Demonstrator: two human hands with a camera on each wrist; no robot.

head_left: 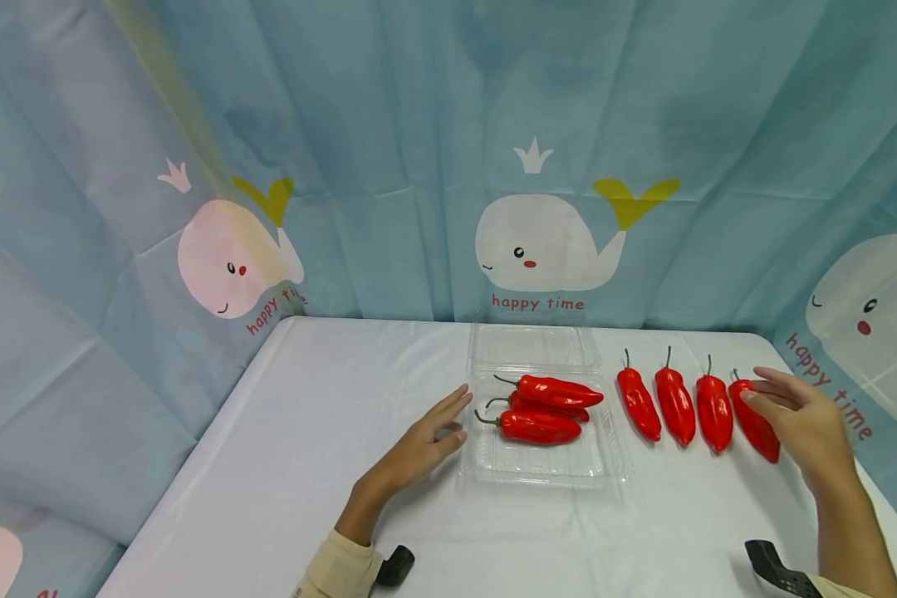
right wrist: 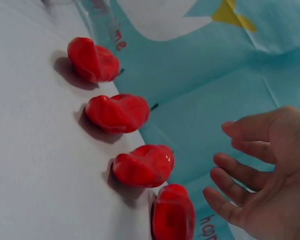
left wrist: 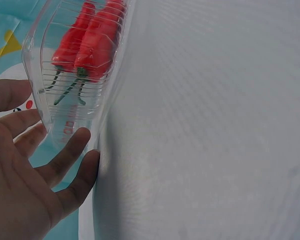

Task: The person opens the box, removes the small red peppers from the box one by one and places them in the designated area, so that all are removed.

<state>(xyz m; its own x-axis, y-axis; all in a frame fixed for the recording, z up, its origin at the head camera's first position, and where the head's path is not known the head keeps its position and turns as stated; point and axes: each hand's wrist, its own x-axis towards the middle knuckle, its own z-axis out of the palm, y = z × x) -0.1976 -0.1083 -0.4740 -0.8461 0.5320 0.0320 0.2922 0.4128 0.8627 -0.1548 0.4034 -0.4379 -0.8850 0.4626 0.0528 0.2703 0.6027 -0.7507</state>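
I'm in a small curtained-off corner, set up almost like a booth; whether it stands in a home or a studio, I cannot tell. Pale blue cloth (head_left: 389, 241) hangs around me from 10 o'clock through 12 to 2, printed with cartoon whales (head_left: 531, 245), crowns (head_left: 533, 156) and the words "happy time" (head_left: 537, 303), rather nursery-like. Before me the surface (head_left: 306, 415) wears a plain white cover. Red peppers (head_left: 714, 414) and a clear plastic box (head_left: 546, 469) there add a kitchen touch.
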